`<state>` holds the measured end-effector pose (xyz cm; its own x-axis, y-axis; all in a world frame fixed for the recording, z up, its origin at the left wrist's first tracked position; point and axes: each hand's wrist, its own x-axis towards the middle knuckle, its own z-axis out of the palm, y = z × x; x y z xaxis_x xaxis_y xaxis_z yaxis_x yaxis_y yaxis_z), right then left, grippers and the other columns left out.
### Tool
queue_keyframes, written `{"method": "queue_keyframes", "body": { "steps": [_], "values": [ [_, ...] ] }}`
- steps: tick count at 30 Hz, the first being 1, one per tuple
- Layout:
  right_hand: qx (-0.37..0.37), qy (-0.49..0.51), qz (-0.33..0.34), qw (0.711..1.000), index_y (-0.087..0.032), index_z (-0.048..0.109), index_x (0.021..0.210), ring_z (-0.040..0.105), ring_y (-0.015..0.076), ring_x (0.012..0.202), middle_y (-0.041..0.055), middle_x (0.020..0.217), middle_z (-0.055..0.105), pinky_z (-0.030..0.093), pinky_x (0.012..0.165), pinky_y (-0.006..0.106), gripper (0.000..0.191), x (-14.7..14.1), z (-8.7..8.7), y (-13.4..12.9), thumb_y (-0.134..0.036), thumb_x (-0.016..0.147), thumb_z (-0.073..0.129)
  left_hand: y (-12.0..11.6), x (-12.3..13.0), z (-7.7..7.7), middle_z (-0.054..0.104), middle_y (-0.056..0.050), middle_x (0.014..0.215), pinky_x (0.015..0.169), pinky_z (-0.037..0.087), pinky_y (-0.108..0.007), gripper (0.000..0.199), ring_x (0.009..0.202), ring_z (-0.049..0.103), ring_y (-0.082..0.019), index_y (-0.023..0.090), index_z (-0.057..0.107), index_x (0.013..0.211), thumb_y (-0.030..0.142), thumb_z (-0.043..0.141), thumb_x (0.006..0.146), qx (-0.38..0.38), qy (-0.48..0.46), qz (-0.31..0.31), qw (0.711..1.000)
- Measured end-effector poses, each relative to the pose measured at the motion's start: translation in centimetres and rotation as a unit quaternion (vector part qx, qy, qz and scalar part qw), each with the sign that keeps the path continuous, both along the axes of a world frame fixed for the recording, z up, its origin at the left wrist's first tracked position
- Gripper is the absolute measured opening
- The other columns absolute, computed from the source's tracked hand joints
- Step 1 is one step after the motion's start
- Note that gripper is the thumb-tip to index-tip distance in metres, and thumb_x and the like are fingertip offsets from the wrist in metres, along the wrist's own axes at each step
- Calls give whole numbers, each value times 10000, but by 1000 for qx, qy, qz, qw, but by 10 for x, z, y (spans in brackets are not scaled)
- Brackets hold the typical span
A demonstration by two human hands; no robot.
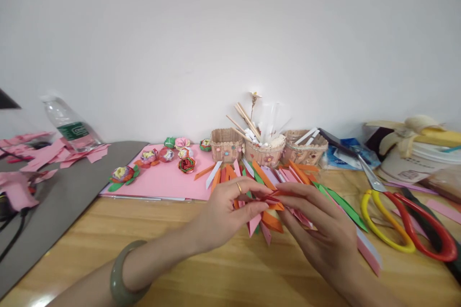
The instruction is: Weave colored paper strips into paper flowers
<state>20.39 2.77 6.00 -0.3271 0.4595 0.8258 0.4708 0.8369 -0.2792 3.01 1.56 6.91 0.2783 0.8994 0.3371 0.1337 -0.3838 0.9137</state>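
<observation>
Between both hands, above a pile of folded paper strips (272, 224), is a small red and orange folded paper piece (276, 204). My left hand (228, 213), with a ring and a bangle, pinches its left side between thumb and fingers. On the other side, my right hand (322, 225) is closed on the same piece, its fingertips partly covering it. Orange, pink, green and white strips fan out beneath and behind the hands. How the held piece is folded is too small and blurred to tell.
Several folded paper flowers (186, 165) rest on pink paper sheets (158, 185). Three small woven baskets (226, 146) stand against the wall, some holding sticks. Scissors (371, 177) with yellow and red handles lie right, before a white tub (406, 165). A plastic bottle (74, 129) leans at left.
</observation>
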Motion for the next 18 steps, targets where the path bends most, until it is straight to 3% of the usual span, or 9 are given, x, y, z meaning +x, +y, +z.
{"method": "queue_keyframes", "body": {
  "steps": [6,9,11,14,16,18],
  "values": [
    [-16,-13,4,1000,-203,627,847,641,160,767,78,893,628,534,605,248,156,1,-5,0,-89,782,543,4,3,-5,583,-39,801,653,451,-240,83,741,554,-135,155,643,794,216,601,758,-17,-28,-5,999],
    [-31,-18,-2,999,-214,625,852,627,169,791,80,955,594,524,633,272,159,0,-6,2,-100,781,540,5,0,-6,584,-40,788,663,449,-241,58,745,552,-131,147,628,775,186,585,773,36,9,9,999],
    [-40,6,-30,999,-208,616,838,604,182,802,79,944,572,503,644,291,128,-1,-4,1,-124,768,549,6,-2,-7,592,-45,798,697,453,-250,72,764,559,-130,147,626,789,168,557,795,116,48,25,992],
    [-174,25,-28,984,-201,579,744,547,154,633,26,723,555,437,529,257,111,-3,5,-3,-211,812,492,7,-5,-9,603,-55,811,726,458,-265,99,783,565,-134,151,623,818,138,524,813,246,96,57,963],
    [-328,10,22,944,-200,525,637,483,131,524,-11,580,509,379,466,237,272,-5,11,-5,-289,866,406,8,-5,-12,605,-56,806,727,464,-270,105,785,567,-137,152,616,825,124,516,814,291,109,75,948],
    [-435,12,69,898,-197,488,588,453,122,498,-25,526,481,348,457,230,332,-6,14,-6,-347,869,395,9,-4,-14,602,-55,799,709,468,-267,106,774,565,-137,152,607,826,121,507,818,301,114,85,943]
  ]
}}
